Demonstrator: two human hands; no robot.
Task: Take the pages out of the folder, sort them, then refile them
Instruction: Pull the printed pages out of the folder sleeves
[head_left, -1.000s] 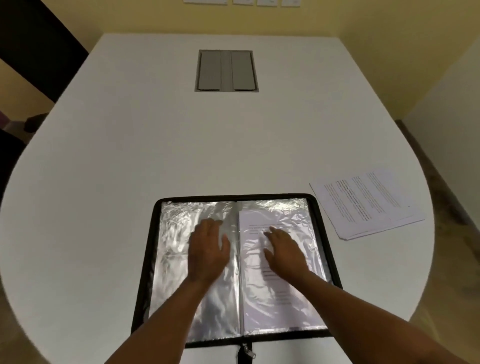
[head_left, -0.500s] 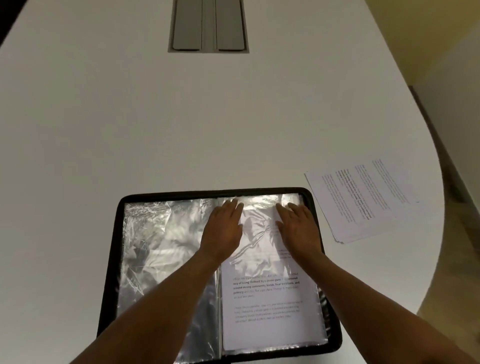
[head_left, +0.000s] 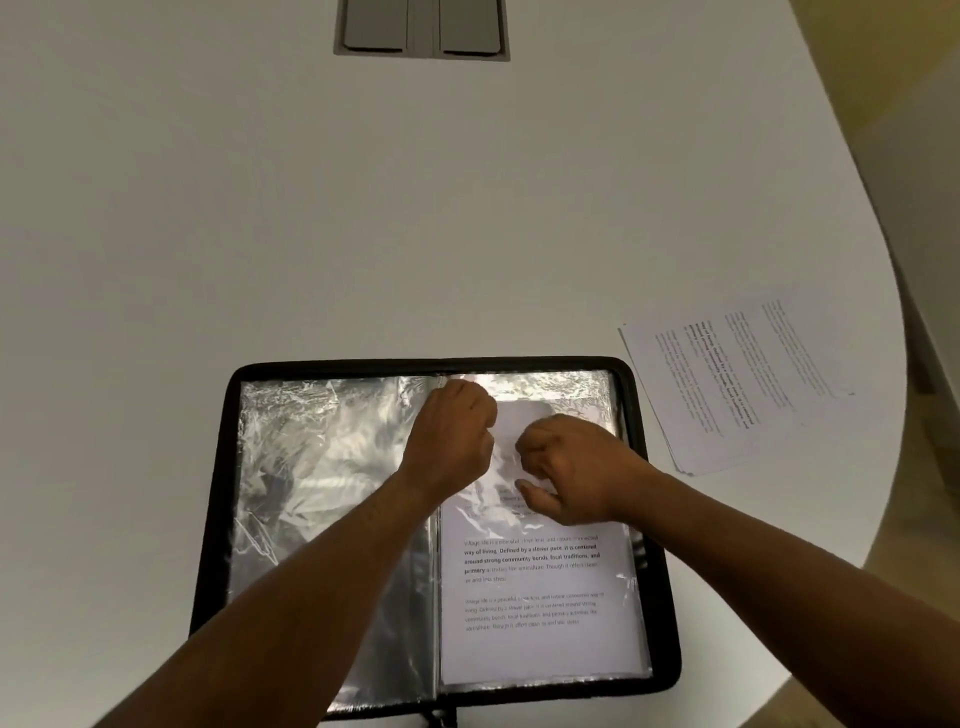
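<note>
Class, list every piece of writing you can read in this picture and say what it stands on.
Page in the folder's right sleeve, bold lines: "way of living. Defined by a slower pace, it is centered around strong community bonds, local traditions, and primary"
Same page, lighter lines, first and second paragraphs: mostly too faint to read.
Loose pages on the table: printed text, too small and blurred to read.
No labels, brands or numbers show.

Open folder on table, loose pages to its right
</note>
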